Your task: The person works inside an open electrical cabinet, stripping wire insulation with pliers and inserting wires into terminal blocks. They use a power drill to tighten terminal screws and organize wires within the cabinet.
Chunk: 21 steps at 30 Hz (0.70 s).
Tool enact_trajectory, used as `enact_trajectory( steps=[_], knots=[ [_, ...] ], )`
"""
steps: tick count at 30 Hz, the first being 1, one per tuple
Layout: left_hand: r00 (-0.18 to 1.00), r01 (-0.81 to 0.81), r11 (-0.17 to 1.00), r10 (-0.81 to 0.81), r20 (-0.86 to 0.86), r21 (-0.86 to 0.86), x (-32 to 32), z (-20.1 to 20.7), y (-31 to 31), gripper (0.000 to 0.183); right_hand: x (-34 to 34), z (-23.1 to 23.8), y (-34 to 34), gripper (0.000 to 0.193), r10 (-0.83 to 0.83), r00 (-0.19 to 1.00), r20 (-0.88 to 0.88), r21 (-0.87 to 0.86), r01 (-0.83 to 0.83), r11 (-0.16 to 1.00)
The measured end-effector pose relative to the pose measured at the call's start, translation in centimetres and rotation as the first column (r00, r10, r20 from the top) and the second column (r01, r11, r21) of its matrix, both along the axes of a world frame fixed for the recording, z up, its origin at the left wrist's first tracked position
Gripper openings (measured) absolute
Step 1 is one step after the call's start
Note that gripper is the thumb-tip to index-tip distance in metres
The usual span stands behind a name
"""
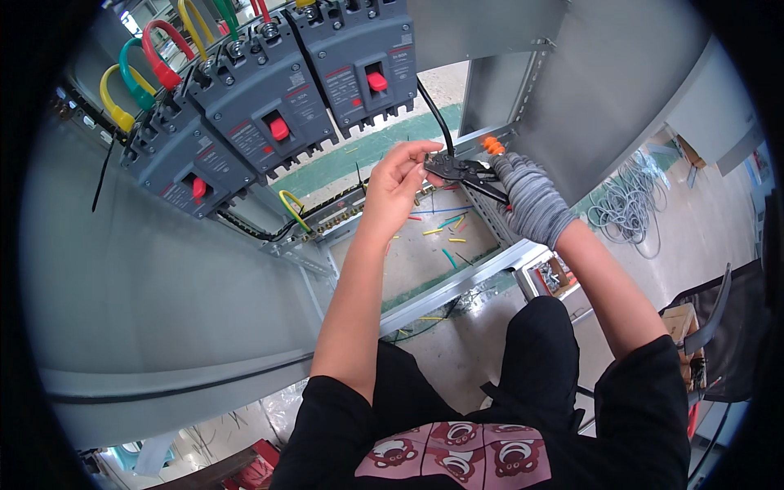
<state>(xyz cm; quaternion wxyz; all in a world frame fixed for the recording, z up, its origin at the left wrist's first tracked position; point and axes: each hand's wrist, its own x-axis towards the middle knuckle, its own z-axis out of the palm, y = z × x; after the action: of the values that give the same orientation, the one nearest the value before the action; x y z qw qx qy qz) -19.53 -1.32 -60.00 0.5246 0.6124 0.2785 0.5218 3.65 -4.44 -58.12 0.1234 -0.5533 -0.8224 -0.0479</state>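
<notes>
In my right hand [532,198], which wears a grey knitted glove, I grip a pair of crimping pliers [467,173] by its dark handles. The jaws point left, toward my bare left hand [396,186]. My left thumb and fingers are pinched together right at the jaws; what lies between them is too small to make out. Just behind the jaws a thick black cable [438,117] hangs down. An orange ribbed piece [492,145] shows at the upper edge of the glove.
Three grey circuit breakers [269,122] with red switches hang at the upper left, under coloured cables. A metal frame rail [457,286] crosses before my knees. Wire offcuts [449,258] litter the floor inside. A grey cable coil [629,204] lies right, beyond the cabinet panel [612,90].
</notes>
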Motion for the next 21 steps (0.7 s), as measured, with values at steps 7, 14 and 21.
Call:
enact_trajectory(
  steps=[7,14,21],
  knots=[
    [0.977,0.177,0.972,-0.155,0.145,-0.155,-1.7,-0.2,0.9,0.026,-0.1,1.8,2.6,0.062,0.15,0.986,0.079,0.02,-0.152,0.988],
    [0.934,0.304,0.936,-0.257,0.25,-0.176,-2.7,-1.6,1.9,0.026,-1.0,2.4,3.0,0.057,0.151,0.985,0.081,-0.069,-0.145,0.987],
    [0.96,0.247,0.96,-0.223,0.171,-0.135,-2.0,-0.7,1.6,0.027,-0.6,0.2,2.0,0.049,0.072,0.989,-0.129,-0.181,-0.095,0.979]
  ],
)
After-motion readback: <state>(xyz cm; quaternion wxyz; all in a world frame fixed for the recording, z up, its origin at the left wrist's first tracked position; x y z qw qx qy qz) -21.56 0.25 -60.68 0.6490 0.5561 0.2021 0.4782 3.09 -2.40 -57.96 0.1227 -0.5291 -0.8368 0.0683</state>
